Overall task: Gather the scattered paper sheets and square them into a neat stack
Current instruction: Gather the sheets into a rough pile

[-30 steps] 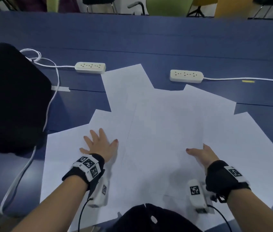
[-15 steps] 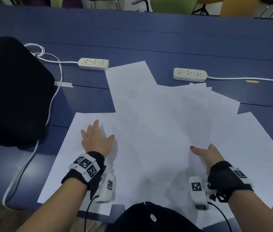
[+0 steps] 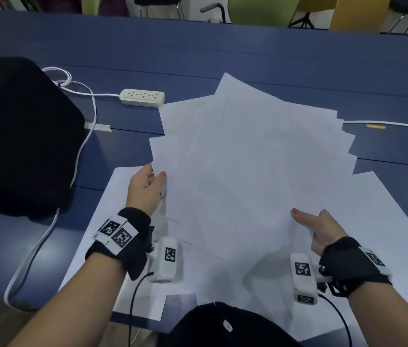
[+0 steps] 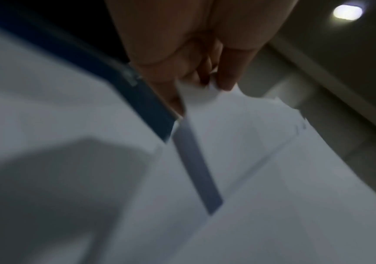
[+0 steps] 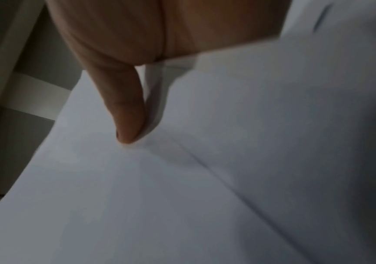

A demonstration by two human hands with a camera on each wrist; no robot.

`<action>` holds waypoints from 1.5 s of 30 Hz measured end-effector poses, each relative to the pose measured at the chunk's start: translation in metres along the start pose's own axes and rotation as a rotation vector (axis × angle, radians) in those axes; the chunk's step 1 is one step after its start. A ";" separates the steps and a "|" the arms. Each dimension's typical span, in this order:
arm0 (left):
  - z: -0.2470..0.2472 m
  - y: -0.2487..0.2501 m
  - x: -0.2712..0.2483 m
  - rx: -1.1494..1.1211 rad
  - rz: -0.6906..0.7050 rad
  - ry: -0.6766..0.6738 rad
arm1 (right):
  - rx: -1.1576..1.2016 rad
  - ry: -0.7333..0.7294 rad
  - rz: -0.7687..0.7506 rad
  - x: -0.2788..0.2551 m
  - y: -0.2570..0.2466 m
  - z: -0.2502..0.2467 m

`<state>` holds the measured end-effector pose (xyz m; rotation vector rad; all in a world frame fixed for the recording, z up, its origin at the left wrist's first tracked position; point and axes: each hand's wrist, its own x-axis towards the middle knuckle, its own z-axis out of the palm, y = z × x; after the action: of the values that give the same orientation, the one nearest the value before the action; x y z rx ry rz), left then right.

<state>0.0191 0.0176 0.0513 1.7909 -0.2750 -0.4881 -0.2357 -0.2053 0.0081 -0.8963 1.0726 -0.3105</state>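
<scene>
Several white paper sheets [image 3: 248,171] form a fanned, uneven bundle raised off the blue table [image 3: 223,51]. My left hand [image 3: 156,172] pinches the bundle's left edge; in the left wrist view its fingertips [image 4: 225,84] clamp a crumpled paper corner [image 4: 196,94]. My right hand [image 3: 303,216] grips the bundle's lower right, thumb [image 5: 128,110] on top and the other fingers hidden beneath. More loose sheets lie flat underneath, one at the left [image 3: 107,234] and one at the right [image 3: 385,221].
A black bag [image 3: 17,136] fills the table's left side, with a white cable [image 3: 82,146] running round it to a power strip [image 3: 142,97]. A yellow scrap [image 3: 375,126] lies far right. A dark object [image 3: 223,326] sits at the near edge. Chairs stand beyond the table.
Both hands went from lying flat on spread sheets to gripping them. The sheets have been drawn together into one fanned bundle and lifted, which now hides the right power strip.
</scene>
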 end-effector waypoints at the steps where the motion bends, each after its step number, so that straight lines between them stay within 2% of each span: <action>1: -0.002 0.006 0.001 0.006 0.037 -0.032 | 0.014 -0.016 0.005 -0.001 -0.004 0.001; 4: -0.008 0.019 0.006 -0.050 0.090 -0.116 | -0.045 -0.097 -0.008 -0.004 -0.015 -0.001; 6: -0.011 0.023 0.007 -0.066 0.086 -0.198 | -0.037 -0.095 -0.023 -0.003 -0.020 0.000; 10: -0.001 0.024 0.003 0.102 0.016 -0.400 | -0.171 -0.029 -0.025 -0.007 -0.019 0.015; 12: 0.002 0.018 0.005 0.143 -0.033 -0.340 | -0.220 -0.040 -0.023 -0.008 -0.015 0.020; 15: -0.005 0.004 0.010 0.131 -0.136 -0.133 | -0.243 0.017 -0.003 -0.005 -0.006 0.016; 17: -0.013 -0.009 0.009 0.197 -0.222 -0.116 | -0.264 0.046 -0.030 -0.003 -0.002 0.015; 19: -0.019 -0.025 0.008 0.336 -0.258 -0.135 | -0.289 0.055 -0.060 -0.004 0.000 0.016; 20: -0.022 -0.032 0.008 0.400 -0.266 -0.104 | -0.284 0.056 -0.078 -0.003 0.001 0.015; 24: -0.041 -0.050 0.007 0.703 -0.319 0.186 | -0.187 0.065 -0.068 -0.002 0.002 0.012; 27: -0.064 -0.058 0.001 0.871 -0.487 0.300 | -0.180 0.064 -0.040 -0.004 0.001 0.014; 29: -0.075 -0.062 -0.001 0.867 -0.608 0.298 | -0.183 0.072 -0.030 -0.004 0.002 0.017; 31: -0.080 -0.062 0.000 0.905 -0.655 0.252 | -0.200 0.070 -0.017 -0.003 0.004 0.020; 38: -0.079 -0.057 0.004 0.802 -0.663 0.191 | -0.317 0.126 0.038 -0.001 0.013 0.031; 43: -0.064 -0.053 -0.009 1.048 -0.649 0.165 | -0.330 0.149 0.048 -0.010 0.010 0.035; 45: -0.059 -0.054 -0.015 1.055 -0.627 0.166 | -0.337 0.141 0.041 -0.015 0.006 0.039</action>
<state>0.0295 0.0893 0.0143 2.9571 0.2205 -0.6893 -0.2104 -0.1735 0.0205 -1.1633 1.2960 -0.1615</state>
